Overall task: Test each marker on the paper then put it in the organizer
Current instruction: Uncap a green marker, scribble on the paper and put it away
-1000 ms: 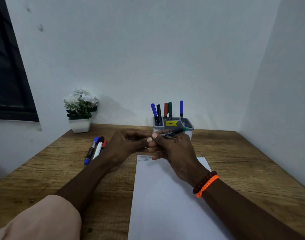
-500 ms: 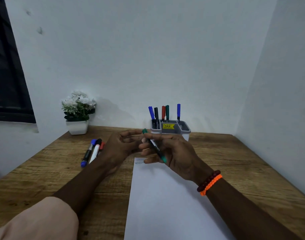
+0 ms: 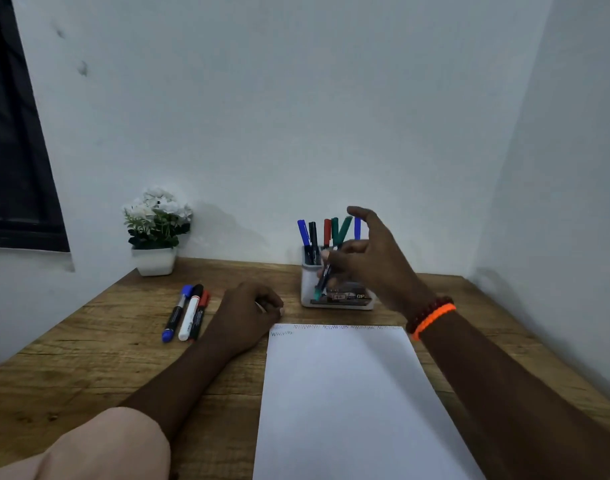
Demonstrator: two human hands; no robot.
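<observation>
While the right hand [image 3: 373, 261] is raised in front of the organizer [image 3: 338, 292], its thumb and curled fingers pinch a slim green marker [image 3: 331, 261], which leans with the green cap up and the other end low before the smooth white plastic wall. Above the fingers, five capped markers [image 3: 326, 232] stand in the organizer. The left hand [image 3: 248, 310] rests on the rough wooden table [image 3: 89, 358], fingers loosely curled and holding nothing, just left of the flat white paper [image 3: 348, 393]; small scribbles run along its far edge. Further left of these fingers lie three thick round markers [image 3: 187, 313], side by side and touching.
</observation>
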